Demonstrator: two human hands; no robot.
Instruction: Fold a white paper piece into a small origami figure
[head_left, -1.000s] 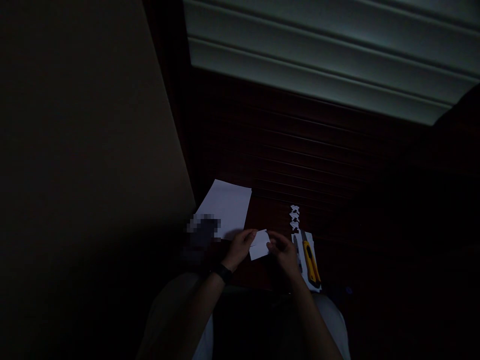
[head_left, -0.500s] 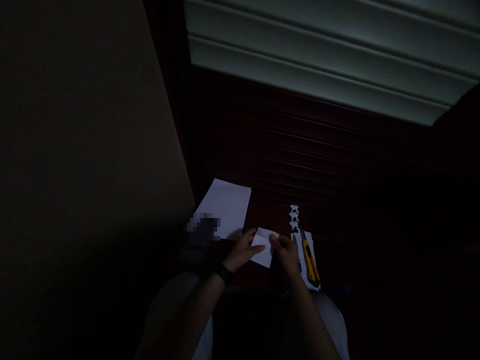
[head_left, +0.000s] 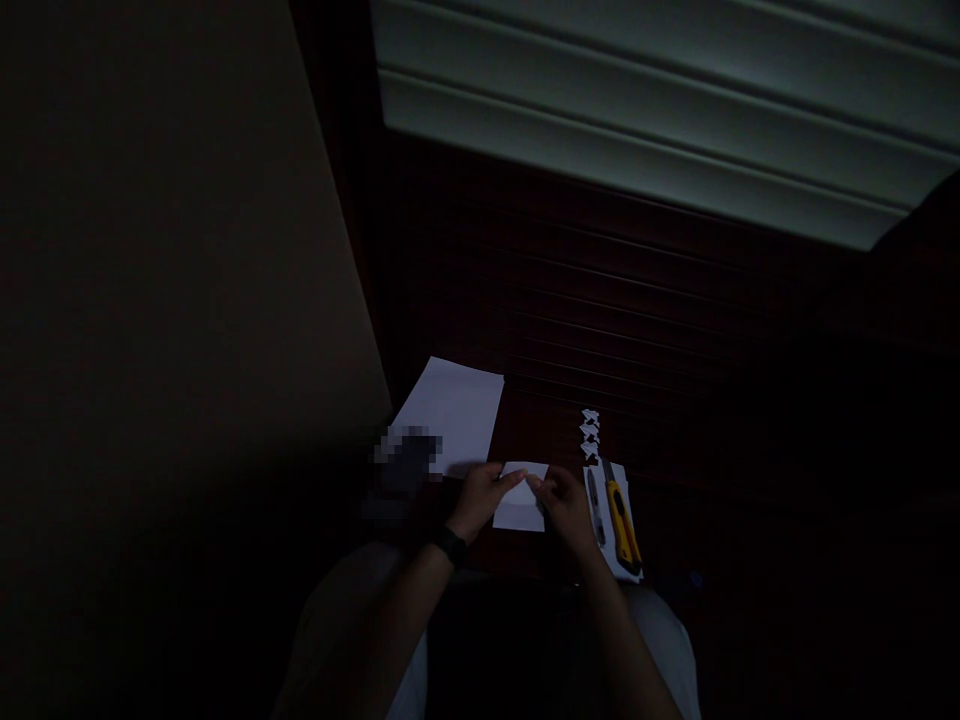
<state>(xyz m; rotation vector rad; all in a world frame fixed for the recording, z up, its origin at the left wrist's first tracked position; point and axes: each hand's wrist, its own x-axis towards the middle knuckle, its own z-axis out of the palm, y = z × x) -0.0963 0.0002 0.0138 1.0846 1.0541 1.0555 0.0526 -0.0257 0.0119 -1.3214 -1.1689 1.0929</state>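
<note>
A small white paper piece (head_left: pixel 519 510) lies on the dark wooden table (head_left: pixel 540 420) close to my body. My left hand (head_left: pixel 484 497), with a dark watch on its wrist, pinches the paper's top left edge. From the right, my right hand (head_left: pixel 562 503) grips the top edge, fingers curled. The two sets of fingertips almost meet above the paper. The scene is very dim.
A larger white sheet (head_left: pixel 454 410) lies at the back left, with a blurred dark object (head_left: pixel 405 462) on its near edge. To the right are several small folded white paper shapes (head_left: pixel 589 432), and a yellow utility knife (head_left: pixel 622 515) and a pen (head_left: pixel 595 495) on a paper strip.
The small paper has turned and come down flatter on the table. Both hands have drawn together at its top edge.
</note>
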